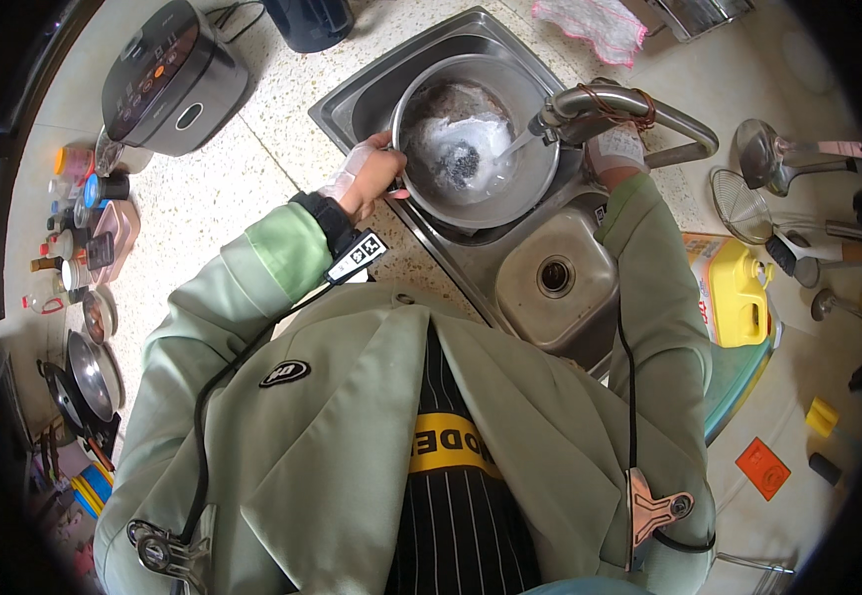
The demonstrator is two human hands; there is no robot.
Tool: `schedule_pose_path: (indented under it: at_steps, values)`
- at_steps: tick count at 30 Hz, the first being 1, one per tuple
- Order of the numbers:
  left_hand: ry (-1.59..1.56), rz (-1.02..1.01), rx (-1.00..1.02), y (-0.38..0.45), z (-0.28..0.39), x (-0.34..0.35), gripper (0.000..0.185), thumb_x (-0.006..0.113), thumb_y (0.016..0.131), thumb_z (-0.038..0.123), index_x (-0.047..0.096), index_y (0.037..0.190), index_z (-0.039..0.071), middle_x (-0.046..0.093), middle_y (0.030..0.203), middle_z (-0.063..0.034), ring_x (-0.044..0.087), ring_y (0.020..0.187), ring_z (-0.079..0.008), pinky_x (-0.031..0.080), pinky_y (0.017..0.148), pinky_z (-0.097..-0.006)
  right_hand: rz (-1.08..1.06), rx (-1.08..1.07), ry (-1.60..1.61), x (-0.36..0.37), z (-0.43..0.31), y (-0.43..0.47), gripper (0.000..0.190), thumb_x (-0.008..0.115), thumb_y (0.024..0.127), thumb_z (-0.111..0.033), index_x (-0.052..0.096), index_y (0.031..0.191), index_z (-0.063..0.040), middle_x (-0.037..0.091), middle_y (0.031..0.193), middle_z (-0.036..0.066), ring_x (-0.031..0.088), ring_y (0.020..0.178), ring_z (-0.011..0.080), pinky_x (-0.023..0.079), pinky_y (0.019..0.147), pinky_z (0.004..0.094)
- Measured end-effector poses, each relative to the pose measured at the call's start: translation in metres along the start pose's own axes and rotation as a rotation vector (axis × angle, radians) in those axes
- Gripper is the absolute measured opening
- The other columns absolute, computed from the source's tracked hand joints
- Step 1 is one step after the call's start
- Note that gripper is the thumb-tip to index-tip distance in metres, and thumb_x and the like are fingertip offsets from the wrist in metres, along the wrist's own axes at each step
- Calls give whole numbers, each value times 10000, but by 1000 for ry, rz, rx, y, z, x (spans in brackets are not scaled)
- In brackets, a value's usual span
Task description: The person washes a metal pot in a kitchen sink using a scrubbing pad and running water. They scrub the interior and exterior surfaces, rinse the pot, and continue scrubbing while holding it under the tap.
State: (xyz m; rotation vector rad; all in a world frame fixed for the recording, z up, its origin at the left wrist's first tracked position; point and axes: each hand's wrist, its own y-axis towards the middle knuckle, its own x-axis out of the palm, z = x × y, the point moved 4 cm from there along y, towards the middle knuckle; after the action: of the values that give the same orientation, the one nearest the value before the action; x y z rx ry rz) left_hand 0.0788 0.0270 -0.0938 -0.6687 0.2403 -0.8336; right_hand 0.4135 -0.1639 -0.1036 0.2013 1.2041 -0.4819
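Note:
A metal pot (535,178) sits tilted in the larger basin of a steel sink (371,111). My left hand (374,177) grips the pot's handle (395,184) at its left rim. From the faucet (688,130), a stream of water (514,146) runs into the pot. White froth (468,134) and cloudy water swirl there, with something dark beneath, too blurred to name. My right hand (617,149) is behind the faucet's neck; its fingers are hidden, so what it touches is unclear. White wrappings cover part of both hands.
A smaller basin (561,305) with a drain lies nearer me. On the left stand a rice cooker (178,89) and several jars (107,190). A yellow jug (736,294) stands at right, below hanging ladles (762,160) and a wire skimmer (740,204). A cloth (598,26) lies behind the sink.

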Motion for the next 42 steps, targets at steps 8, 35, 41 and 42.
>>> schedule_pose_path:
  at_steps: [8,35,41,42]
  values:
    - [44,16,-24,-2,0,-9,570,537,823,32,430,1382,37,658,1012,-43,638,832,-119,586,660,-279,38,16,-24,12,5,5,322,474,898,-218,699,1062,-55,653,1112,176,622,1039,305,462,895,434]
    - [-36,-2,-61,-2,-10,2,485,527,818,42,530,1301,79,648,1011,-21,612,817,-101,590,650,-302,-324,163,-55,-4,-3,9,474,379,954,-281,512,1366,-88,504,1396,155,485,1276,307,318,1053,539]
    - [-26,-2,-63,0,-12,3,484,532,822,45,527,1304,84,650,999,-16,601,783,-95,591,653,-303,-119,152,-37,12,3,11,476,371,964,-288,498,1381,-98,517,1395,120,469,1299,304,308,1072,537]
    - [-23,5,-69,0,-13,3,485,533,823,45,525,1306,84,651,998,-15,603,785,-95,591,655,-304,-116,146,-59,20,4,13,479,370,965,-292,493,1386,-101,518,1396,115,464,1304,303,305,1076,537]
